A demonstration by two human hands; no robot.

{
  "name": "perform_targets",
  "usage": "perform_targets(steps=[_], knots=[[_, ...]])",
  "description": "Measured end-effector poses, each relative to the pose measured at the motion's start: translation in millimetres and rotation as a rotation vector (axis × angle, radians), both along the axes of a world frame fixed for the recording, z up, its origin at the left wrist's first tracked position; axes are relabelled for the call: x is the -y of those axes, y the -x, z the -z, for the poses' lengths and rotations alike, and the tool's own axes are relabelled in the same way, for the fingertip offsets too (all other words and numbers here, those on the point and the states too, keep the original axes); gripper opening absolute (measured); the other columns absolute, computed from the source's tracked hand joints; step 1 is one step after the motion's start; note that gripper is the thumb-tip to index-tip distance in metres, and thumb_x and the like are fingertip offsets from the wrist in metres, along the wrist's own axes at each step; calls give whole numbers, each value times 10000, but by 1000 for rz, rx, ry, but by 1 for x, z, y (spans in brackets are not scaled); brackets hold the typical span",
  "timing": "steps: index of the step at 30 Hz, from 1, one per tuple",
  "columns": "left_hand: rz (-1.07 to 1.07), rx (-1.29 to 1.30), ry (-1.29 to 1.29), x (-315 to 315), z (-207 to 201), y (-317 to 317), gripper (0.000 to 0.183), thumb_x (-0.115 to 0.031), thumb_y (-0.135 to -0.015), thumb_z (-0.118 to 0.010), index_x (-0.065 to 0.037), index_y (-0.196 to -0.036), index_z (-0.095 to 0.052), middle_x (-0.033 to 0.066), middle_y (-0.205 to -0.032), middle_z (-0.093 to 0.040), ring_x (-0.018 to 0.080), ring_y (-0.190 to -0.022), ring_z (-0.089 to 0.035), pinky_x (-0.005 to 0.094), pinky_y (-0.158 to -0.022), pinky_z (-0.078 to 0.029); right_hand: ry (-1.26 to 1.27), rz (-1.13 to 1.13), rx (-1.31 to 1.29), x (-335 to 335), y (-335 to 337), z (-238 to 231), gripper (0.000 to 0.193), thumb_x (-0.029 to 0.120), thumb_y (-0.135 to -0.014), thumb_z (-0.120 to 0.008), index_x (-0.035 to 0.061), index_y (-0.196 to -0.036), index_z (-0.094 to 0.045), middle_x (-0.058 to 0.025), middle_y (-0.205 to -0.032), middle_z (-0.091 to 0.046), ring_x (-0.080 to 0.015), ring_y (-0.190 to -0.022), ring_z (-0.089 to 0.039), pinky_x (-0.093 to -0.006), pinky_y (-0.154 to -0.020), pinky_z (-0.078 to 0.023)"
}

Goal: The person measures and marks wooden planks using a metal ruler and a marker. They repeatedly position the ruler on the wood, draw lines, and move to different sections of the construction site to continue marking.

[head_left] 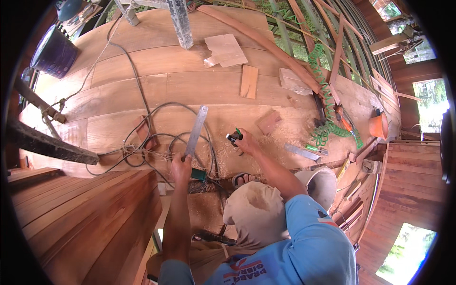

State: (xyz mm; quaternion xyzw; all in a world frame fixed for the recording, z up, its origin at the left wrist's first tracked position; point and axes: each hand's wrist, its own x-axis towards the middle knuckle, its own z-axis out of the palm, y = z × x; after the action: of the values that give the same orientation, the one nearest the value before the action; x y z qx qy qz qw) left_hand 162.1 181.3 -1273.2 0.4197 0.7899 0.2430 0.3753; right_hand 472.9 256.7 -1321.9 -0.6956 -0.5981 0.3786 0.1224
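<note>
My left hand (pixel 180 168) is closed around the lower end of a flat metal ruler (pixel 197 129), which points up and away over coils of black cable (pixel 166 105). To its right, my right hand (pixel 247 142) grips a small black-and-white object (pixel 233 137) with a green part; its kind is unclear. Sawdust and a reddish wood block (pixel 269 122) lie on the plank floor (pixel 190 90) just beyond that hand. A dark green object (pixel 198 175) sits by my left wrist, partly among the cable.
A green coiled hose (pixel 325 85) runs down the right, near a flat metal piece (pixel 302 153), an orange bucket (pixel 378 126) and a white bucket (pixel 319 186). Ahead lie wood offcuts (pixel 249 81) and cardboard (pixel 226 50). A dark bucket (pixel 54 52) stands far left; stacked planks (pixel 90 209) rise near left.
</note>
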Motion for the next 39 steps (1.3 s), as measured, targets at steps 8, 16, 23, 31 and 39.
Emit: perform_targets(steps=[8,16,23,31,39], knots=[[0,78,-53,4,39,-10,338,-199,-887,-719,33,-1132,-705,274,-991,-717,460,-959,-684,495,-836,-523,-79,669,359,-24,-100,14,469,438,-905,-636,33,-1136,-691,-242,-996,-734,-416,-959,-717,-516,-819,-543],[-24,105,-177,22,49,-6,291,-142,-902,-721,49,-1119,-698,212,-914,-702,318,-879,-693,427,-806,-529,-71,755,415,-40,-124,37,613,417,-783,-772,-9,-1200,-633,-273,-1171,-686,-420,-1082,-682,-505,-893,-544],[-22,55,-287,28,69,-9,351,-179,-895,-753,26,-1173,-690,228,-1050,-705,377,-959,-686,456,-862,-537,-175,364,407,-63,-59,59,741,420,-754,-830,32,-1332,-577,-233,-1332,-586,-405,-1185,-598,-478,-1005,-496],[-72,-103,-267,25,50,-21,361,-160,-860,-749,-14,-1180,-672,217,-1164,-648,413,-1081,-608,512,-939,-466,-297,-257,6,-36,34,6,544,431,-848,-779,66,-1238,-672,-153,-1139,-706,-347,-1032,-652,-434,-947,-513],[-20,-157,-431,24,60,-20,366,-141,-847,-738,-5,-1177,-657,229,-1210,-628,431,-1139,-576,528,-997,-433,-329,-149,2,-36,26,18,272,159,-876,-639,35,-1113,-687,-195,-1001,-697,-405,-948,-656,-468,-870,-525]])
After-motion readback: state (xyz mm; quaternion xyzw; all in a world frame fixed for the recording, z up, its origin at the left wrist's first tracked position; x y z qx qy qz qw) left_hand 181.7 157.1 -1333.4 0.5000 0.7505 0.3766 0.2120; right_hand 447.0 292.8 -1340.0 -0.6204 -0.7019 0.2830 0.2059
